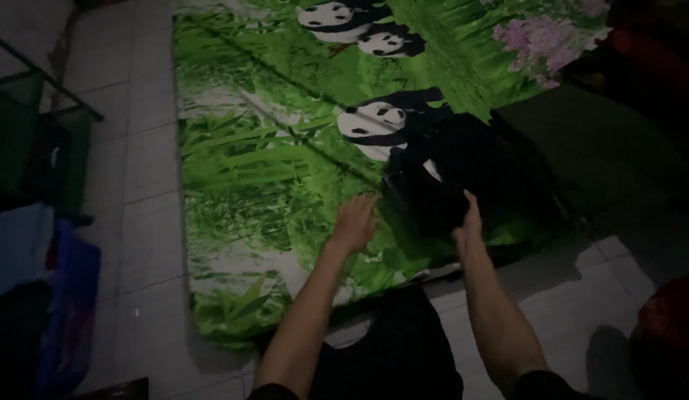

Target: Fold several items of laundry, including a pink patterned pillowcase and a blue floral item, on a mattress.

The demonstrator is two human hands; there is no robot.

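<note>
The scene is seen from one head camera only, which is tilted steeply down and forward. The green panda mat (270,178) on the tiled floor (144,148) is viewed closely, although the dim light probably hides details.

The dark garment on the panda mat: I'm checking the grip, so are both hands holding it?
No: only the right hand grips the dark garment; the left hand lies flat on the panda mat beside it.
</note>
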